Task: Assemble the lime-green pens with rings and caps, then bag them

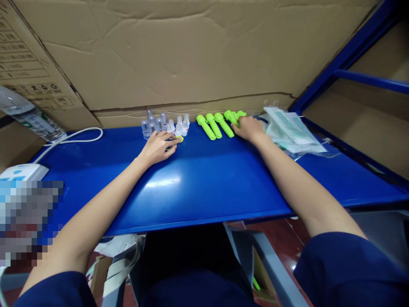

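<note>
My left hand point(159, 147) lies low over the table with its fingers apart. Its fingertips touch a small yellow ring point(180, 139), and another yellow edge shows beneath the fingers. Just behind that hand stand several clear plastic domed pieces point(152, 125), some with white bases point(179, 127). My right hand point(249, 128) has its fingers closed on a bright green torch-shaped piece point(230, 115) at the right end of a row; its fingers partly hide it. Several similar green torch-shaped pieces point(207, 128) lie side by side to the left of that hand.
Clear bags with pale green-and-white contents point(292, 130) lie right of my right hand. A water bottle point(32, 117), a white cable point(84, 131) and a power strip point(24, 171) are at the left. Cardboard point(191, 55) backs the blue table point(198, 183); a blue frame point(338, 59) rises at right.
</note>
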Demonstrator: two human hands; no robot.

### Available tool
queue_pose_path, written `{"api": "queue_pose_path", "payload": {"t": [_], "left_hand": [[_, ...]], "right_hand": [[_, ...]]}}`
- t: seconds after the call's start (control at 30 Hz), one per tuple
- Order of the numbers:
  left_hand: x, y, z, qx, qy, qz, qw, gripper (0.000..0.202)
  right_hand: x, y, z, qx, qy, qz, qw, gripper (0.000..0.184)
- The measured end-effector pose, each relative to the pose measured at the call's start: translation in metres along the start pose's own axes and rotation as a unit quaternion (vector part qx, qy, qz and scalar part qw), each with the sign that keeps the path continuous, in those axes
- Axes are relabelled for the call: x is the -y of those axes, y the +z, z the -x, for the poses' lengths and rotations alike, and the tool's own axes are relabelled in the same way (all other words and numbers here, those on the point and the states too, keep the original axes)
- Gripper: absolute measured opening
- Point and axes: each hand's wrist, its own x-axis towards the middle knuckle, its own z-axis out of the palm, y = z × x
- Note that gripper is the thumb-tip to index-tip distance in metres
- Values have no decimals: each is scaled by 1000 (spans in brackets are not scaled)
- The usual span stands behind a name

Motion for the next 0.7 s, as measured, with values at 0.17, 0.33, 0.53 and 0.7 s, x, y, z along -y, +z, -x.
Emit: {"api": "queue_pose_path", "payload": {"t": [0.17,0.33,0.53,0.7], "left_hand": [[-6,-4,-4,-65,-3,28,997,42],[-12,0,-8,-163,-82,177,967,44],[-8,7,-9,-184,-167,372,894,51],[-11,7,-10,-172,-176,437,865,52]], "right_hand": [[7,-10,7,-75,-11,-6,997,51],[35,-21,24,-148,-89,-40,984,56],[88,-26,67,-141,-270,-64,950,51],[104,-27,86,-129,-308,-81,939,44]]}}
